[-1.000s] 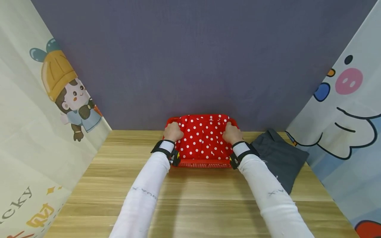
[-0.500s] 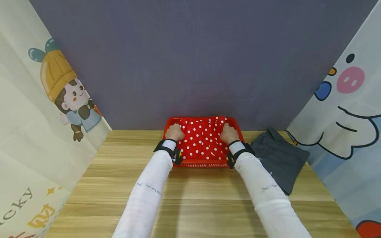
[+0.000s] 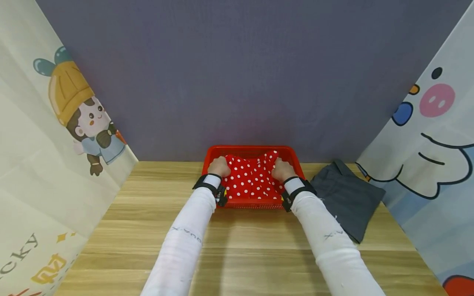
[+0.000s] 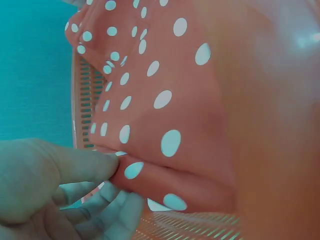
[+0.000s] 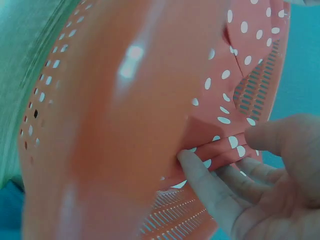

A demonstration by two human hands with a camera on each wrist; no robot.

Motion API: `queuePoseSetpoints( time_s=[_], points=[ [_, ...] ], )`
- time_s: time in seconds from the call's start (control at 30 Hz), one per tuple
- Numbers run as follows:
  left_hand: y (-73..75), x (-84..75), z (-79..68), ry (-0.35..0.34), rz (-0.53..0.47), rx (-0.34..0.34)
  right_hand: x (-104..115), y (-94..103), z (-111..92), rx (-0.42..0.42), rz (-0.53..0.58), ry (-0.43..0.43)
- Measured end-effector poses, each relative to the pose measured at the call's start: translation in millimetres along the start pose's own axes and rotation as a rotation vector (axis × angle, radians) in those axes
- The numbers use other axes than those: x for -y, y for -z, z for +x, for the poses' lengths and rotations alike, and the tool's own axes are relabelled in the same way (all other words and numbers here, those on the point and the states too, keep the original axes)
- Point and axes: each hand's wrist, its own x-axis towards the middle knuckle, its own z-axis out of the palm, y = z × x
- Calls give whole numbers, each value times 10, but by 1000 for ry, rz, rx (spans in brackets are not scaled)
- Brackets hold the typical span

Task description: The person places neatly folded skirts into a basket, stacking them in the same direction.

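Slate-grey fabric (image 3: 237, 74) hangs behind everything, above a wood-grain table (image 3: 237, 263) flanked by a cream cartoon curtain (image 3: 33, 164) and a white-and-blue cartoon curtain (image 3: 440, 181). Against the table's far edge stands a red perforated plastic basket (image 3: 255, 204), its back wall bare above the load. Just to its right lies a folded dark grey garment (image 3: 348, 201), partly behind the person's right sleeve (image 3: 326, 246).

Inside the basket sits a red polka-dot cloth (image 3: 252, 179), its far corners raised and its middle sagging. On its left side, the left hand (image 3: 219, 166) clamps the edge between thumb and bent fingers; on the other, the right hand (image 3: 282, 170) pinches a folded edge, thumb against fingers, the fingertips slightly spread.

If one pinch gave before the other, I judge that side would drop and the folds could bunch or come undone. Knuckles pressed near the basket's side walls might nudge it askew, and pulling the edges unevenly would probably crumple the sagging centre further.
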Motion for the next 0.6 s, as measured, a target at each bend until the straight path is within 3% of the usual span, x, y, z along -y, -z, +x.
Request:
queuePoseSetpoints(
  time_s=[0.17,0.43,0.6],
  points=[
    [-38,29,40,-43,48,63,-17,-16,20,51,-13,-1],
    [15,55,64,-32,19,183,-32,-8,7,96,-97,35],
    [12,48,84,-90,52,249,-51,-13,3,139,-124,64]
  ],
)
